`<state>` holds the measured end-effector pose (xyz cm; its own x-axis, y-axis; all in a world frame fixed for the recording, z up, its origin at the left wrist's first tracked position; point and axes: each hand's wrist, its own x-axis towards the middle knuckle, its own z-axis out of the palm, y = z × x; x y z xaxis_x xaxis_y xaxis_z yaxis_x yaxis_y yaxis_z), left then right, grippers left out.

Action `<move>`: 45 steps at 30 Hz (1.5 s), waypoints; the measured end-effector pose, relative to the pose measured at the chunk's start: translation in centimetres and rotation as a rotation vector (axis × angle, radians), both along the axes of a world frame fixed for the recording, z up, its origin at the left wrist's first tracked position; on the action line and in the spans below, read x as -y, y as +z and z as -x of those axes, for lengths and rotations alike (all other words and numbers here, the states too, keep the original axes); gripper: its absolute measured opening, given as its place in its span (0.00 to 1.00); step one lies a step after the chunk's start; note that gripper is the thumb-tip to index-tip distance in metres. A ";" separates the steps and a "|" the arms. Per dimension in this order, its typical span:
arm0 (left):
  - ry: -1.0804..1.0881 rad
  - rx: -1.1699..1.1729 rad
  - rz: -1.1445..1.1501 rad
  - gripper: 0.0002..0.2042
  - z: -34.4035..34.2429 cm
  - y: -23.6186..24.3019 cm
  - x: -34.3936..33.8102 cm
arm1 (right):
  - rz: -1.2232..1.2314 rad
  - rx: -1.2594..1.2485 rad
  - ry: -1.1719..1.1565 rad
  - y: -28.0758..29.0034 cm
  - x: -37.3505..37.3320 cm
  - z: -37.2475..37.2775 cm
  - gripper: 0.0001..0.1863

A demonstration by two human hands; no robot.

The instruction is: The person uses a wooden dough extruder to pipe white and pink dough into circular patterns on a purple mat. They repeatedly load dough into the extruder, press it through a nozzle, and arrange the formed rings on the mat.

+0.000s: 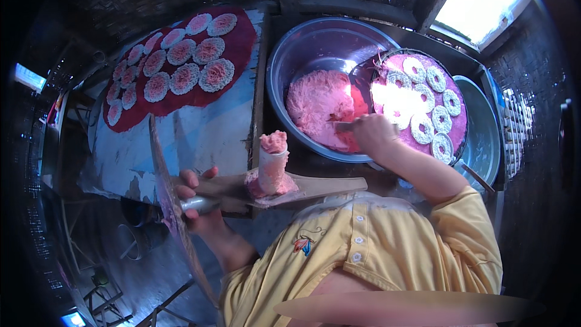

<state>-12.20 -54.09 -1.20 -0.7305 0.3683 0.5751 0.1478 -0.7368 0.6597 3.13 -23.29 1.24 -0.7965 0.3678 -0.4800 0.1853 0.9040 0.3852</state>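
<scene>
My right hand (pixel 376 135) grips a flat-bladed spatula (pixel 344 126), its blade against the soft pink dough (pixel 321 106) in a wide blue-purple basin (pixel 290 42). Lower left, the fingers of my left hand (pixel 195 191) curl around a grey cylinder (pixel 201 205), beside a long wooden stick (pixel 162 163) that partly hides the hand. Between the hands lies a wooden paddle-like board (pixel 333 185). Upright on it stands a short tube (pixel 273 163), smeared with pink dough and heaped with it at the top. More dough sits around its base.
On a worn blue-white board (pixel 206 127) at left, a red sheet (pixel 142 118) carries several round white-and-pink patterned pieces (pixel 181 51). A round pink tray (pixel 417 139) with several white rings (pixel 425 97) rests over a greenish basin (pixel 484 106) at right. Woven walls surround the place.
</scene>
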 end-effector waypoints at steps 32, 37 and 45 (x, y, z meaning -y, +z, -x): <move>0.022 0.106 -0.030 0.18 0.3 0.4 -0.5 | 0.375 -0.416 -0.384 -5.5 0.0 0.2 0.13; 0.050 0.067 -0.033 0.17 0.2 0.2 -0.4 | 0.548 -0.532 -0.536 -5.4 0.9 0.7 0.12; -0.006 -0.039 0.056 0.15 -0.3 3.1 1.0 | 1.032 -0.702 -0.623 -0.1 -3.8 -6.7 0.13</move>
<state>-11.86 -55.07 1.87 -0.7053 0.4051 0.5817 0.1698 -0.7002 0.6935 9.82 -19.46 1.10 -0.8187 0.4759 -0.3213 0.5319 0.4178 -0.7365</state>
